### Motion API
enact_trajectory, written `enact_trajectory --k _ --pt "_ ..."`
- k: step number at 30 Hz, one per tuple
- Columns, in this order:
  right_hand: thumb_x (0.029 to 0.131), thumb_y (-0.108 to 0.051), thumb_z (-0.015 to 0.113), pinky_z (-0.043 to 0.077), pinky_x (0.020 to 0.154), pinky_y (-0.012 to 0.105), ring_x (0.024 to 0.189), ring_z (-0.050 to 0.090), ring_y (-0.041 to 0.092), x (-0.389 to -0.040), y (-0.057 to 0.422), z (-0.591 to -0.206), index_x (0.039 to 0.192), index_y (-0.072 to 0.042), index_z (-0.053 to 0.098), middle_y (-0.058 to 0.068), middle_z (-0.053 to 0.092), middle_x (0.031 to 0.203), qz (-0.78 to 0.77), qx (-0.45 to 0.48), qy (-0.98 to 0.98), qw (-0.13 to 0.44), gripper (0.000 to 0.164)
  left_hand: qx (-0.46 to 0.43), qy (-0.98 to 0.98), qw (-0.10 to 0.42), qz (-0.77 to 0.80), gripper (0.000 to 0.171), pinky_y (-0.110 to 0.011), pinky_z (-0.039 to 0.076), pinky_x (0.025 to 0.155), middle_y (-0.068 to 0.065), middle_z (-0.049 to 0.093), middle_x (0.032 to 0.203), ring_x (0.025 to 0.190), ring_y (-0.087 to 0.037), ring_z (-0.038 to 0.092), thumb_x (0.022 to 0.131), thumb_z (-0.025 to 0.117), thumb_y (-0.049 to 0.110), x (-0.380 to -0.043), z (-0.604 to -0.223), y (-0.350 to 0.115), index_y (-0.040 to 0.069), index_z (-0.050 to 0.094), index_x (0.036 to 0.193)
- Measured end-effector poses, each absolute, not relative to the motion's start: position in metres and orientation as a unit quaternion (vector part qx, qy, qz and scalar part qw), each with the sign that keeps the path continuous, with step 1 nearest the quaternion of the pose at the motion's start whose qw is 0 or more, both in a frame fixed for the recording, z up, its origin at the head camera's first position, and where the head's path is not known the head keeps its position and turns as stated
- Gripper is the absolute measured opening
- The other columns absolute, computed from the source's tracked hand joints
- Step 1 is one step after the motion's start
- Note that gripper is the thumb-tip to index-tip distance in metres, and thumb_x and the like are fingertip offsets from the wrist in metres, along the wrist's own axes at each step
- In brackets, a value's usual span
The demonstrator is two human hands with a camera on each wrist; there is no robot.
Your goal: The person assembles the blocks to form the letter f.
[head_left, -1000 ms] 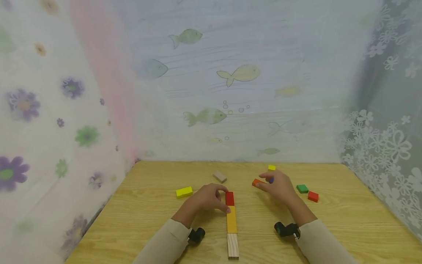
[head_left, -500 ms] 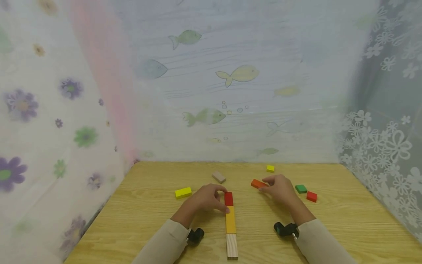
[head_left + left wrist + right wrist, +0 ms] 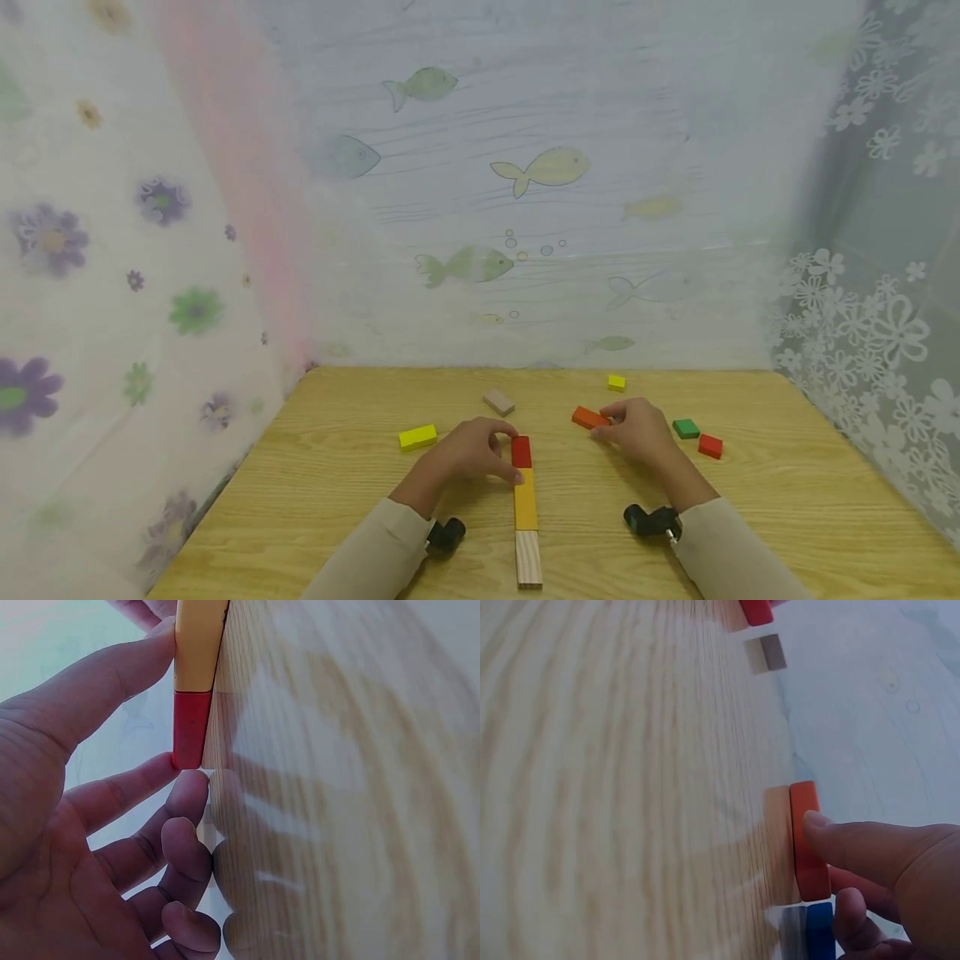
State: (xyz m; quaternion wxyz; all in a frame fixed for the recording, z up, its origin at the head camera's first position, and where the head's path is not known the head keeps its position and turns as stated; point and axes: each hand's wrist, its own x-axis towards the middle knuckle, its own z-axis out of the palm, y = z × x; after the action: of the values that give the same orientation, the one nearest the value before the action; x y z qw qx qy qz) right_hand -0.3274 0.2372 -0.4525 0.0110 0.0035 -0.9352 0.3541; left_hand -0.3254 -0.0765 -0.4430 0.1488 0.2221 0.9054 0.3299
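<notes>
The right hand [image 3: 636, 427] sits slightly farther right than a second ago, its index finger lowered to pinch the orange block [image 3: 588, 417] against the thumb; the blue block [image 3: 821, 931] is now hidden in the head view.

No lettering is showing legibly in any view.
The blocks [image 3: 526, 500], the counter [image 3: 337, 517], the black wrist devices [image 3: 648, 522], the fish-patterned backdrop [image 3: 465, 208] and the flowered side sheet [image 3: 112, 333] are bearing no text, label, brand, number or sign that can be read.
</notes>
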Motion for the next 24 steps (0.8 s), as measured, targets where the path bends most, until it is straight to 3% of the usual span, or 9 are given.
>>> enact_trajectory --k 6,14,24 --pt "0.088 -0.029 0.084 0.054 0.077 0.037 0.095 0.066 0.024 -0.3286 0.2375 -0.4544 0.126 -0.002 0.073 0.012 0.073 0.11 0.361 0.001 -0.932 0.012 0.048 0.218 0.905 0.151 0.333 0.073 -0.031 0.045 0.063 0.002 0.066 0.085 0.07 -0.014 0.054 0.075 0.093 0.039 -0.3251 -0.4441 -0.0766 0.019 0.064 0.138" --pt "0.086 -0.026 0.085 0.056 0.081 0.043 0.094 0.066 0.024 -0.3276 0.2364 -0.4521 0.121 0.0 0.075 0.013 0.074 0.107 0.359 0.006 -0.933 0.022 0.045 0.216 0.902 0.151 0.343 0.07 -0.031 0.046 0.065 0.001 0.065 0.086 0.072 -0.014 0.056 0.075 0.093 0.038 -0.3233 -0.4424 -0.0789 0.02 0.065 0.136" --pt "0.087 -0.027 0.083 0.055 0.091 0.051 0.105 0.068 0.033 -0.3249 0.238 -0.4532 0.118 -0.002 0.076 0.017 0.074 0.113 0.338 0.018 -0.941 0.031 0.041 0.219 0.903 0.155 0.335 0.069 -0.03 0.045 0.065 0.002 0.065 0.085 0.07 -0.013 0.054 0.076 0.092 0.038 -0.3231 -0.4416 -0.0781 0.02 0.065 0.137"
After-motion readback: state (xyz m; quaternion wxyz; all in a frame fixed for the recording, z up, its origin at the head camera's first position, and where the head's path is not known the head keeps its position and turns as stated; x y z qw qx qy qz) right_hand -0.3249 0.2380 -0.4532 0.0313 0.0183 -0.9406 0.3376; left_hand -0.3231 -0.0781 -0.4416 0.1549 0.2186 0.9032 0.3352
